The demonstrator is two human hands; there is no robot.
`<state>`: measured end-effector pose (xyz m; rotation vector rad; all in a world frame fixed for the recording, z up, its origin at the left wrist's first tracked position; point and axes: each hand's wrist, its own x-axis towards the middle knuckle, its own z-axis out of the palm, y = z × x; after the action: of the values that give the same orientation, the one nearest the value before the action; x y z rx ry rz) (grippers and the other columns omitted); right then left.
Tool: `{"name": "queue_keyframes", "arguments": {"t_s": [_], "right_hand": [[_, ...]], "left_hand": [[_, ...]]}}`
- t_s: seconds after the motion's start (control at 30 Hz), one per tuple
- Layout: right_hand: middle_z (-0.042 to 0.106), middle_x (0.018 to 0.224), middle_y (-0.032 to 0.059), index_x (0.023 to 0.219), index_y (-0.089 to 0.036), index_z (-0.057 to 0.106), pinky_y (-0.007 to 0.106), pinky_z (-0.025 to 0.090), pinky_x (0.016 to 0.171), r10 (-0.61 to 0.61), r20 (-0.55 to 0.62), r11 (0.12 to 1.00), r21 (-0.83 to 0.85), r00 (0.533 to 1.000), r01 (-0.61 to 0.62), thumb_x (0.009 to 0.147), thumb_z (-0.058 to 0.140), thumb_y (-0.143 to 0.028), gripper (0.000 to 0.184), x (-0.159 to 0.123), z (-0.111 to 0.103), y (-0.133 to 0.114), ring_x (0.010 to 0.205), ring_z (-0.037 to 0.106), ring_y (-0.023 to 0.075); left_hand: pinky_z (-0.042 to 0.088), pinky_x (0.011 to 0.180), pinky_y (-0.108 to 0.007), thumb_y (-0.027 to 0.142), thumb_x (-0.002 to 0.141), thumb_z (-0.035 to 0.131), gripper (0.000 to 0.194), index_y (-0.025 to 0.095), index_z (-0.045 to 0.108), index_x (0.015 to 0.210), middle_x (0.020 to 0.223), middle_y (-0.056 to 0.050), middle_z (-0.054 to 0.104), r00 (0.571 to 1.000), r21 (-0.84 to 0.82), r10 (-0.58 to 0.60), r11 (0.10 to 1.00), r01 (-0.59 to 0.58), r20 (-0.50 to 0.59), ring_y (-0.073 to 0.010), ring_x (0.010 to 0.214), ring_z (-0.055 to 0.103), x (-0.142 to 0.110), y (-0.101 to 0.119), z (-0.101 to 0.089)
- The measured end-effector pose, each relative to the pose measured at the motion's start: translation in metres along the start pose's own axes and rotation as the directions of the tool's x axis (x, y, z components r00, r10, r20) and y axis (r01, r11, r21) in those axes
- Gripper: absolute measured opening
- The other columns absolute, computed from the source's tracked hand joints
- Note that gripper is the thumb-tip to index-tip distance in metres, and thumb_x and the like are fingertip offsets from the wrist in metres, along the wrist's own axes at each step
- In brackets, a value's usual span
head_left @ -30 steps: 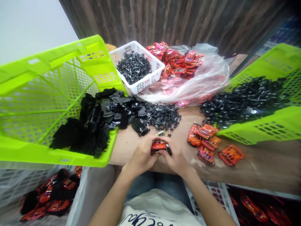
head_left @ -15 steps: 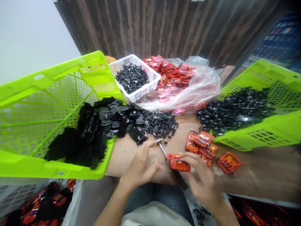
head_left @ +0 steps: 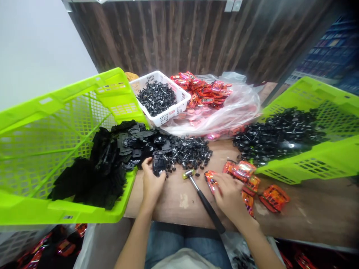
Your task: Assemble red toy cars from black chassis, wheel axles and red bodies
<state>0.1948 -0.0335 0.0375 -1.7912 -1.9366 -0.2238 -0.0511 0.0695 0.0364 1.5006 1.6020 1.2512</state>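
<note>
My left hand (head_left: 153, 185) grips a black plastic toy car base (head_left: 159, 163) between thumb and fingers, at the front edge of the heap of black bases (head_left: 134, 140). In my right hand (head_left: 230, 192) is a shiny orange toy car body (head_left: 211, 181), held close to the tabletop with the fingers over its right side. Between the hands a small hammer (head_left: 206, 205) lies on the table, yellow-tipped head away from me and black handle towards me. Several orange car bodies (head_left: 242, 170) lie in a loose pile just beyond my right hand.
Black wheels on metal axles (head_left: 190, 151) are heaped mid-table; more fill a white basket (head_left: 165, 118) and spill from the right green crate (head_left: 322, 160). A tipped green crate (head_left: 112, 218) stands at left. Behind, a clear plastic bag (head_left: 238, 119) holds orange car bodies.
My left hand has moved left and away from me and taken hold of a black base. My right hand has lowered the orange car body from over the hammer to the table at its right.
</note>
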Motion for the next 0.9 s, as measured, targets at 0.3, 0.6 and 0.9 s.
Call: {"name": "queue_keyframes", "arguments": {"t_s": [0.3,0.6,0.9], "right_hand": [[0.063,0.087,0.0084,0.085,-0.016,0.057,0.039,0.038,0.081,0.152,0.093,0.958,0.232,0.984,-0.170,0.084,0.048,-0.015,0.010,0.066,0.031,-0.028,0.084,0.056,0.0218],[0.044,0.133,0.0109,0.078,-0.020,0.056,0.051,0.031,0.103,-0.068,0.190,0.823,0.566,0.980,-0.053,0.081,0.051,-0.012,0.009,0.015,0.010,-0.049,0.128,0.038,0.0272],[0.046,0.131,0.0095,0.130,-0.024,0.035,0.043,0.035,0.106,0.053,0.282,0.755,0.617,0.958,-0.223,0.076,0.055,-0.012,0.059,0.027,0.018,-0.042,0.126,0.042,0.0217]], "left_hand": [[0.052,0.085,-0.038,0.014,0.064,0.068,0.040,0.015,0.068,0.104,0.104,-0.009,0.071,0.885,-0.178,-0.038,0.975,0.135,0.465,-0.0251,0.097,0.065,-0.017,0.018,-0.026],[0.051,0.079,-0.033,0.008,0.062,0.063,0.041,0.016,0.068,0.101,0.099,-0.007,0.071,0.807,-0.203,-0.009,0.966,0.159,0.591,-0.0217,0.090,0.064,-0.017,0.022,0.002],[0.047,0.079,-0.027,0.017,0.056,0.079,0.075,0.021,0.046,0.124,0.099,-0.004,0.064,0.861,-0.564,-0.126,0.707,0.426,0.492,-0.0180,0.091,0.060,-0.018,0.015,0.019]]}}
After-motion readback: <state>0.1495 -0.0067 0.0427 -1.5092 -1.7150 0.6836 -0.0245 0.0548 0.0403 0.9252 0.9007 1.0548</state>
